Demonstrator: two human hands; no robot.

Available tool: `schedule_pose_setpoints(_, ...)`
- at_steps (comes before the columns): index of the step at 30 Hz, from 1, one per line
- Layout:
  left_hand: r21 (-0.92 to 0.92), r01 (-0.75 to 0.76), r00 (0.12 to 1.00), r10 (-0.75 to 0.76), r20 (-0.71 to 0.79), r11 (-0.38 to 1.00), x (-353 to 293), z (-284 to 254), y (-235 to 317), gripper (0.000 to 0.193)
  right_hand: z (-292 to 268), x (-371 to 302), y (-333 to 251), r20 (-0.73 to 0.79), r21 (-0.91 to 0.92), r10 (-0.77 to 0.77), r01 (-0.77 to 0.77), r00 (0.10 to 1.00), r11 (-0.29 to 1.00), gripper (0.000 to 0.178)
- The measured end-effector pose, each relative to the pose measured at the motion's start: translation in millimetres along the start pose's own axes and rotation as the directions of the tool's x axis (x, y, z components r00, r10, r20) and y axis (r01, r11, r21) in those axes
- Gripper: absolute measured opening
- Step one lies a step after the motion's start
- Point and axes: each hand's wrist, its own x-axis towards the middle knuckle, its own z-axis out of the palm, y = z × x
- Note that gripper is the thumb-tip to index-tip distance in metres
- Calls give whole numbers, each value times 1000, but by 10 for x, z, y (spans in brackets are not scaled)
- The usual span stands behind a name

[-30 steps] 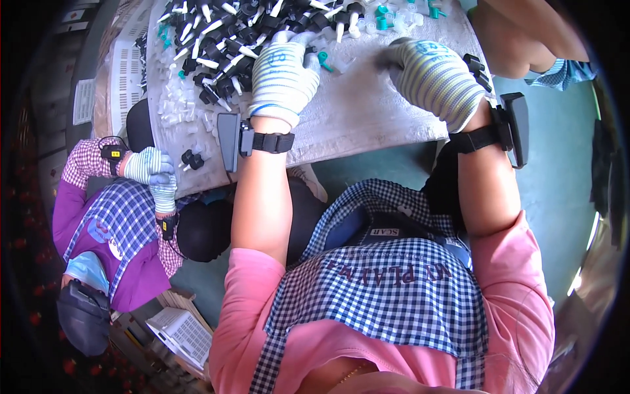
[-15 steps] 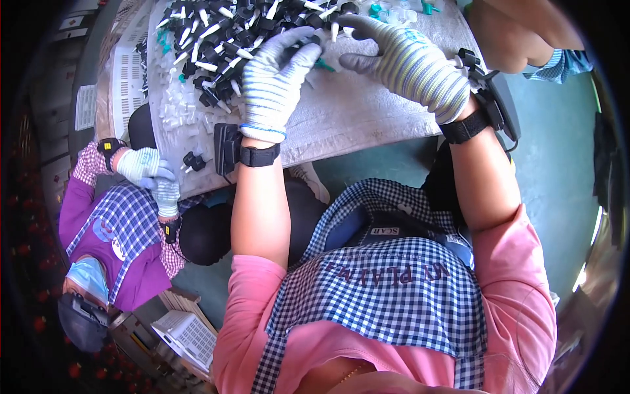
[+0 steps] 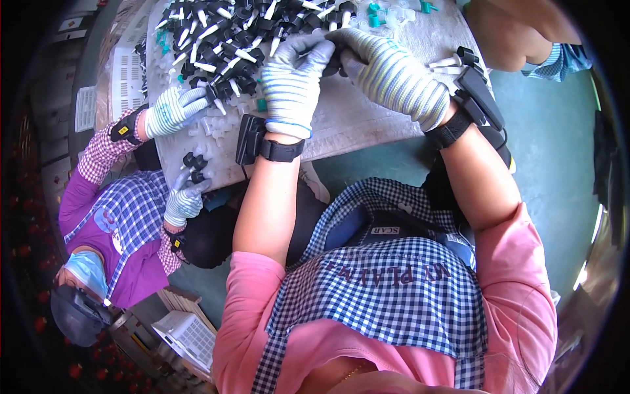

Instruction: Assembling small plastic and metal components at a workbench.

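Note:
My left hand (image 3: 292,85) and my right hand (image 3: 394,75), both in striped gloves with grey fingertips, meet over the table (image 3: 367,125). Their fingers are closed together around a small black part (image 3: 335,64), mostly hidden by the gloves. Just beyond lies a heap of black plastic caps with white stems (image 3: 220,33). Loose translucent plastic pieces (image 3: 207,131) are scattered left of my left hand. By my right wrist rests a black cap with a white stem (image 3: 449,62).
At the left, a co-worker's gloved hand (image 3: 174,111) holds a black-and-white part; the other (image 3: 184,200) is beside black pieces at the table edge. Another person's arm (image 3: 518,33) is at the far right. Green pieces (image 3: 374,16) lie at the back. White crates (image 3: 187,335) stand low left.
My hands have come together; the right moved left and the left moved right and slightly nearer. The co-worker's hands have parted, one reaching to the heap.

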Motion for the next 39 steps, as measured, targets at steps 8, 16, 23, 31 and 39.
schedule_pose_setpoints(8,66,-127,992,127,9,990,14,-54,-18,18,36,35,-72,-64,99,-50,56,997,993,39)
schedule_pose_setpoints(16,807,-543,830,292,475,231,-122,-49,-151,27,-167,43,-322,-421,-355,-195,37,886,934,38)
schedule_pose_setpoints(23,793,-421,899,322,298,441,-54,-125,-75,21,-33,32,-84,-257,-201,-169,119,951,972,43)
schedule_pose_setpoints(31,-510,229,971,-157,180,829,41,-404,-27,17,63,-8,-30,-103,-203,-136,113,985,973,34)
schedule_pose_setpoints(39,-574,280,950,-137,279,770,89,-445,12,13,30,-7,-169,-71,-176,-29,16,997,984,32)
